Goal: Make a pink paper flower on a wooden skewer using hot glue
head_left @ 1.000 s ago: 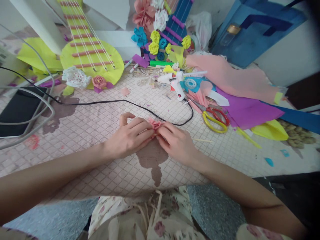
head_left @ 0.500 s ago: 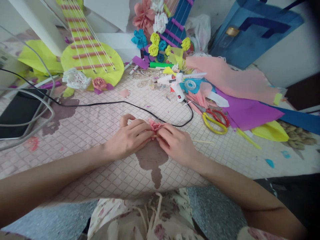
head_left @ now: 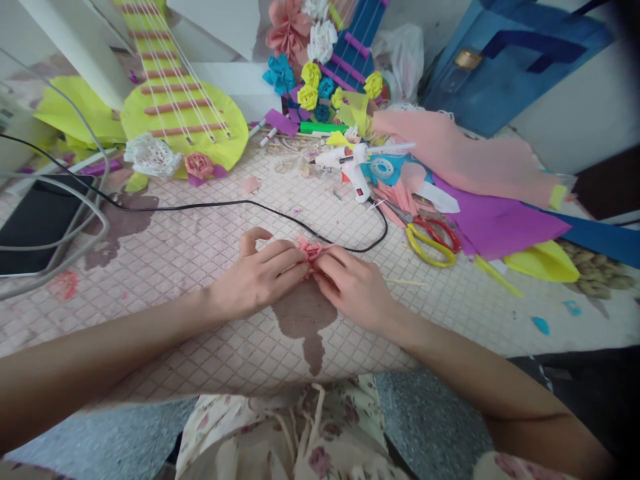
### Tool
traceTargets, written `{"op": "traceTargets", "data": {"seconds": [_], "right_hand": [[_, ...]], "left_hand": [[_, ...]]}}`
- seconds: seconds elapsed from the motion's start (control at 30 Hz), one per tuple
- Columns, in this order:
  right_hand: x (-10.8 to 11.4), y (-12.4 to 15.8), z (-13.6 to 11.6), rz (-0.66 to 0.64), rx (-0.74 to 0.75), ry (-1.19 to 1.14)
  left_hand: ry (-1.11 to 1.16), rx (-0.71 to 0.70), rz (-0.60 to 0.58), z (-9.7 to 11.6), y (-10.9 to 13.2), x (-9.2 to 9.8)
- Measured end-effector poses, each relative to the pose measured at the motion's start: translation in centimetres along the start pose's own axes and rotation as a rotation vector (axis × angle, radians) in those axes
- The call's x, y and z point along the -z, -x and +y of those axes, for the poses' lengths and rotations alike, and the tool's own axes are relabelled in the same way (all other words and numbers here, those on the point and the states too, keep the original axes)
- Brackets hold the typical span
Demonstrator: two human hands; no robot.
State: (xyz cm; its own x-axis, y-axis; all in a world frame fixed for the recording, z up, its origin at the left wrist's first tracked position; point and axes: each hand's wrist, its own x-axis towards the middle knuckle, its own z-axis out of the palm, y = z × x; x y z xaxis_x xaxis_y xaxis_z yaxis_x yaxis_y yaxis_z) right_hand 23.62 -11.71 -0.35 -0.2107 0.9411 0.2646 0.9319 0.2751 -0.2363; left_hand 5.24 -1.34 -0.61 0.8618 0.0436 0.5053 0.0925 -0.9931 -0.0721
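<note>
A small pink paper flower (head_left: 311, 249) is pinched between my two hands, low over the table's front part. My left hand (head_left: 265, 270) grips its left side with the fingertips, and one finger is raised and bent away from it. My right hand (head_left: 353, 283) closes on the flower's right side, with thumb and fingers pressed together. The fingertips hide the flower's underside. From beneath my right hand a thin pale stick (head_left: 406, 283) sticks out to the right on the quilted tablecloth (head_left: 200, 253).
A white glue gun (head_left: 354, 172) rests beyond my hands, its black cord (head_left: 240, 202) looping close by. Scissors (head_left: 433, 243) lie to the right beside purple paper (head_left: 500, 220). A yellow paper guitar (head_left: 185, 127) and a phone (head_left: 43, 223) are on the left. A blue bag (head_left: 510, 67) stands behind.
Both hands stay in place on the pink flower, with only a very slight shift of the fingers. The whole view has moved a little.
</note>
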Motion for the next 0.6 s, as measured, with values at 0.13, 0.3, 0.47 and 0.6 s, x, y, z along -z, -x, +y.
{"op": "traceTargets", "data": {"seconds": [0.13,0.3,0.47,0.6], "right_hand": [[0.11,-0.04,-0.06,-0.001,0.000,0.001],[0.09,-0.07,-0.07,-0.001,0.007,-0.004],[0.03,-0.06,-0.09,-0.019,-0.006,-0.013],[-0.02,-0.16,-0.08,-0.028,-0.010,-0.020]], "left_hand": [[-0.018,0.006,0.008,0.09,-0.02,-0.07],[-0.018,0.019,0.013,0.22,-0.04,-0.19],[-0.011,0.055,-0.005,0.23,-0.12,-0.29],[-0.006,0.070,-0.007,0.30,-0.26,-0.42]]}}
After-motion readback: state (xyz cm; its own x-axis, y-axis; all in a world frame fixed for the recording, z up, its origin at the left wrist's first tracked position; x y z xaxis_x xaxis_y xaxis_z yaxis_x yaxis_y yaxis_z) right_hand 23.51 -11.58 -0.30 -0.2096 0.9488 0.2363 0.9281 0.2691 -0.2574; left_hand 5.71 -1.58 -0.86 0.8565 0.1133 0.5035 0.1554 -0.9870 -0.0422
